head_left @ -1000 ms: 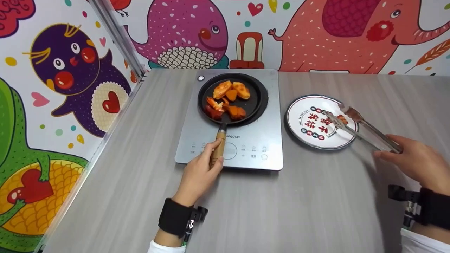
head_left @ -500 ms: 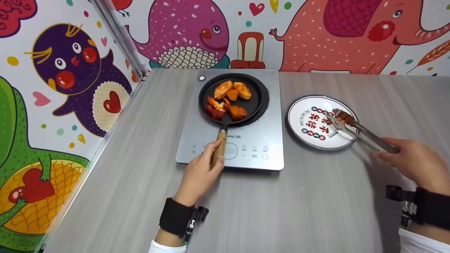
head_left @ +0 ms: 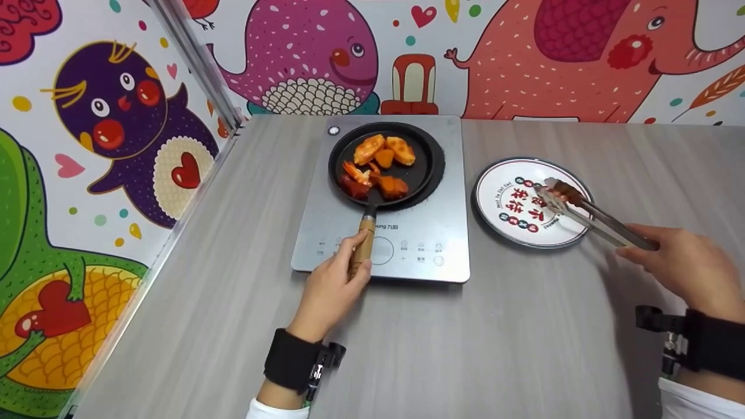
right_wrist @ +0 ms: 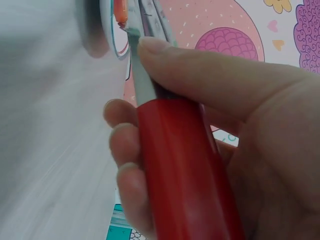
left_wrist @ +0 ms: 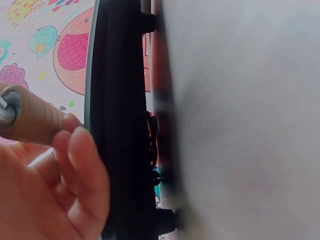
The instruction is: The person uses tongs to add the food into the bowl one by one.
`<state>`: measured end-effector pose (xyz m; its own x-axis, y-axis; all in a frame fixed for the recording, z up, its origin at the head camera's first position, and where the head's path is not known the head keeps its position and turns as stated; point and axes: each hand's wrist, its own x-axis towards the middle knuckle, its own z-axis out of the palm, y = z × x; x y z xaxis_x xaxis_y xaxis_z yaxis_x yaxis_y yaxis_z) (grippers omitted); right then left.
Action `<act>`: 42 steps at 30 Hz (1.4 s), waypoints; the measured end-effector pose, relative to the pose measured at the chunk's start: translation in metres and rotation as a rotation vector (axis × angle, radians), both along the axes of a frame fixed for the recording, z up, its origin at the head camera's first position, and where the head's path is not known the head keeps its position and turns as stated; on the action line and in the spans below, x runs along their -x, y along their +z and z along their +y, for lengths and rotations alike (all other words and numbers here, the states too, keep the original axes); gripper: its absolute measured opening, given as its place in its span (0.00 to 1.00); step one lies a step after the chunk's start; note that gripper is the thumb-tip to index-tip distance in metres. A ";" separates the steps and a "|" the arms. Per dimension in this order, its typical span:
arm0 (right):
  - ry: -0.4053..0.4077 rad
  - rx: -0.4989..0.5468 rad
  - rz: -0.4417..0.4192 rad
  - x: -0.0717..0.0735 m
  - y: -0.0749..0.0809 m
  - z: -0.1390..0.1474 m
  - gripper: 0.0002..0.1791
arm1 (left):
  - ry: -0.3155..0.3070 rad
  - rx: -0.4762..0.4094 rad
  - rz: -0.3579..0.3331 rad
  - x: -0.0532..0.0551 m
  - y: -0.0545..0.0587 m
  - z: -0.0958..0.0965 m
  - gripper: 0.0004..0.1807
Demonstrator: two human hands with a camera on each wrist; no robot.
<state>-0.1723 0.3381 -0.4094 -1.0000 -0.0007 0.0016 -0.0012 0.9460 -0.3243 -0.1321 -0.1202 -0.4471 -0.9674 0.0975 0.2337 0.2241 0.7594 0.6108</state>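
My left hand (head_left: 332,285) grips the wooden handle (head_left: 363,247) of a small black frying pan (head_left: 416,183). In the pan lie several orange and red food pieces (head_left: 384,156), one of them shrimp-like. My right hand (head_left: 689,262) holds metal tongs (head_left: 618,226), whose red grip (right_wrist: 180,165) shows in the right wrist view. The tong tips are over a white plate (head_left: 500,180) with red and black lettering, around an orange food piece (right_wrist: 120,11) mostly hidden by them in the head view. The left wrist view shows my fingers (left_wrist: 85,160) curled at the handle's end.
Under the pan is a silver induction cooker (head_left: 314,233) with touch controls along its front. The grey table (head_left: 495,337) meets a cartoon-printed wall (head_left: 430,87) at the back and another printed panel (head_left: 192,116) at the left.
The tongs' jaws have drawn closer together around the orange piece on the plate. My right hand has shifted slightly left. The left hand and the pan stay put.
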 end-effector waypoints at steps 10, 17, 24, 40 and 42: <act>-0.039 0.008 0.076 0.001 0.004 -0.013 0.30 | 0.011 0.000 -0.007 0.001 0.000 0.000 0.24; 0.005 0.038 0.171 0.003 0.008 -0.035 0.26 | 0.016 -0.004 -0.014 -0.001 -0.002 -0.002 0.25; 0.061 0.068 0.267 0.005 0.012 -0.053 0.25 | 0.019 -0.006 -0.009 0.000 -0.001 -0.002 0.24; 0.154 0.078 0.451 0.010 0.013 -0.092 0.23 | 0.012 -0.002 -0.033 0.000 0.001 0.001 0.25; 0.158 0.088 0.464 0.010 0.013 -0.098 0.24 | 0.011 0.002 -0.032 0.000 0.001 0.001 0.25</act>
<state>-0.1823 0.2405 -0.3962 -0.8813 -0.1319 0.4537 -0.3056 0.8915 -0.3345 -0.1326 -0.1194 -0.4460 -0.9754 0.0874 0.2024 0.1962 0.7632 0.6157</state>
